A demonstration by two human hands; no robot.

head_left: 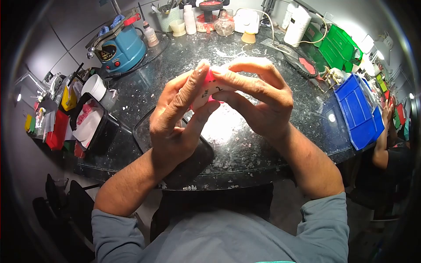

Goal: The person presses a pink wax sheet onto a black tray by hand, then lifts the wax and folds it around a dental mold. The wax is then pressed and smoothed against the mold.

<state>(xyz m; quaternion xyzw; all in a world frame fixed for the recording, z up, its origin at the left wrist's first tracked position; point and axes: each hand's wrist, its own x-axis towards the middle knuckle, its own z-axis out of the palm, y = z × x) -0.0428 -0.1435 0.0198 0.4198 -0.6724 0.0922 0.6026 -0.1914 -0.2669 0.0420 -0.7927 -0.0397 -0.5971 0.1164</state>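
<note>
A small white plaster model (205, 93) with bright pink wax-like material along its edges is held up over the middle of the bench. Dark handwriting marks its pale face, which is turned toward me. My left hand (175, 107) grips it from the left, with thumb below and fingers above. From the other side, my right hand (263, 94) pinches its upper right part between thumb and fingertips. The fingers cover much of the model, so its far side is hidden. Beneath my left hand and forearm lies a black tray (199, 164), partly covered.
White scraps litter the dark bench (245, 162). A blue machine (125, 48) and a black bin (112, 127) with pink and white pieces stand left. Bottles (189, 19) line the back. Right are a brush (302, 65), a green tray (337, 46), a blue bin (359, 116) and another person's arm (381, 144).
</note>
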